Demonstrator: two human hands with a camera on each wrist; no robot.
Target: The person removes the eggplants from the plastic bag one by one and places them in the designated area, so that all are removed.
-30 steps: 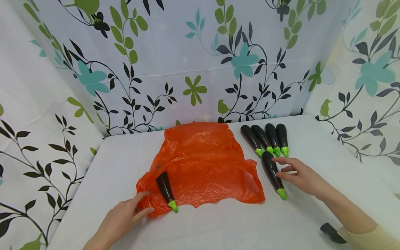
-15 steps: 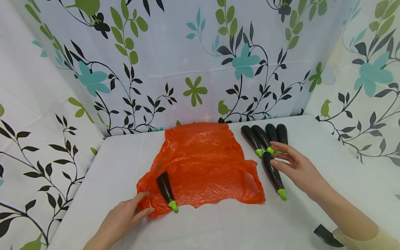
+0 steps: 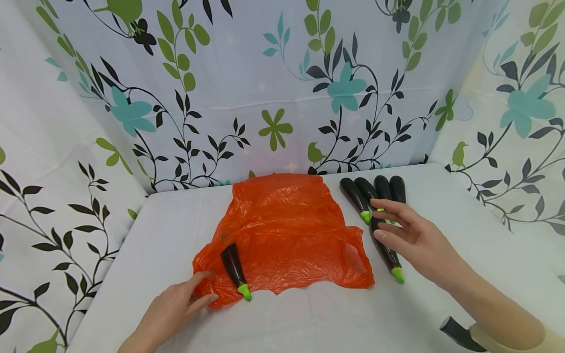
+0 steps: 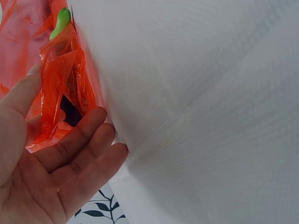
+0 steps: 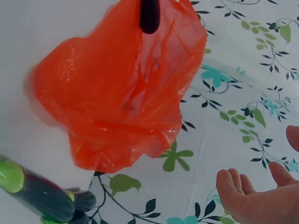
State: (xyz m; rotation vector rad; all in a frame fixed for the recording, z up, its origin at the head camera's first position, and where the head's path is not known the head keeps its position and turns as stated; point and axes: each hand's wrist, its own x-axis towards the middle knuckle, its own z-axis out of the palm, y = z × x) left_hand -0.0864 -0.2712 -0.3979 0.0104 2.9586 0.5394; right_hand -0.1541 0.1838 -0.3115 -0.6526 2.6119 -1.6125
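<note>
An orange plastic bag (image 3: pixel 291 250) lies spread on the white table. My left hand (image 3: pixel 169 306) holds its near left corner; in the left wrist view, thin film runs between the thumb and fingers (image 4: pixel 88 144). Beside that hand, an eggplant (image 3: pixel 236 269) with a green stem end lies at the bag's left side. Its far end looks cut off straight, and I cannot tell whether film covers it. My right hand (image 3: pixel 421 240), fingers spread and slightly bent, hovers over a single eggplant (image 3: pixel 388 255) on the right, partly hiding it. Nothing is in its grasp.
Several more eggplants (image 3: pixel 353 196) lie side by side at the back right, stems toward me, some partly hidden by the right hand. A leaf-patterned cloth (image 3: pixel 273 88) closes off the back and sides of the table (image 3: pixel 309 318). A dark device (image 3: pixel 461 336) sits at the right wrist.
My right hand has risen off the single eggplant and shifted slightly left and toward the back, now covering part of the row. The left hand, bag and eggplants stay put.
</note>
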